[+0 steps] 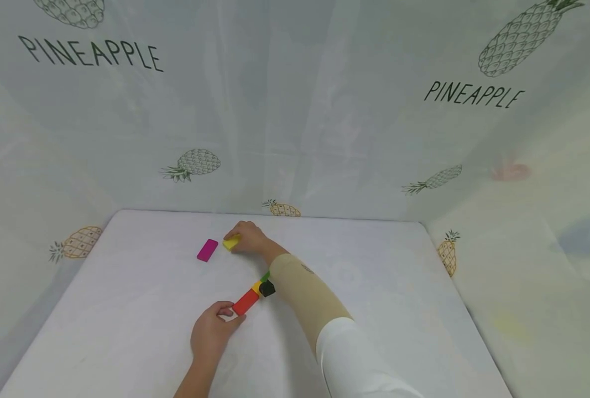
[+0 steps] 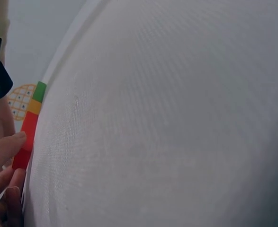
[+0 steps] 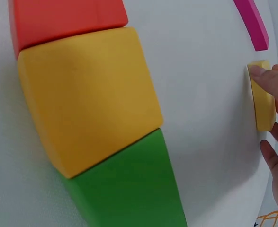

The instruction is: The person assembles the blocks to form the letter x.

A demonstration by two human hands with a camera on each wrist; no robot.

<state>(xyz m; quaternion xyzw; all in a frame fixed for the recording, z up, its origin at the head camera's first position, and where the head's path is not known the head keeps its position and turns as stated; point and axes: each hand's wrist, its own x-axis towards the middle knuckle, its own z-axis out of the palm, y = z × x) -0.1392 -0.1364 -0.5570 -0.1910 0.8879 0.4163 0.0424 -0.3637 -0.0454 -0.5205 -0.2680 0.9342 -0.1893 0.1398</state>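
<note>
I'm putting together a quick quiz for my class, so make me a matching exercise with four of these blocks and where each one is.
Blocks:
1. red block
2. orange block
3. yellow block
4. magenta block

Places:
A. held by the right hand
B. apart from every other block, touched by neither hand
C. held by the left hand
D. between the red block and the green block

Right pairs: 1-C, 2-D, 3-A, 4-B

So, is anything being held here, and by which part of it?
Left hand holds the red block by its near end; right hand holds the yellow block, a fingertip on its end nearest the pink block.
</note>
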